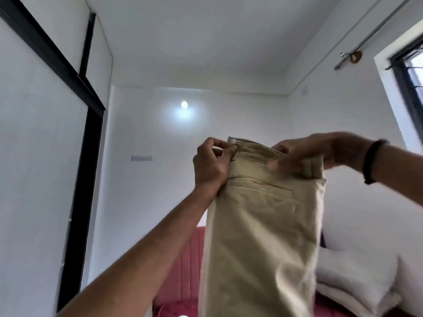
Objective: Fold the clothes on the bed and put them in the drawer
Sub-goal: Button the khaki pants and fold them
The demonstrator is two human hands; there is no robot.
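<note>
Far left, the wardrobe door [41,138] with its black frame is sitting well apart from the action – no drawer showing in this view. Left hand [211,162] is pinching the left end of the waistband, fingers curled round the fabric near what looks like the fly edge. Khaki trousers [263,220] are hanging straight down from the waistband, held up high in front of the white wall, back welt pocket facing the camera; legs appear already laid one over the other, so my read is they're being held aloft to let gravity align the seams before the fold. Right hand [304,154], black band at the wrist, is gripping the right end of the waistband, fingers wrapped over the front – slightly blurred. Behind and below: pink headboard [180,271], then white pillows [357,266] to the right. Upper right, the window [409,72] and a curtain rod [375,33]. Folding looks barely started.
</note>
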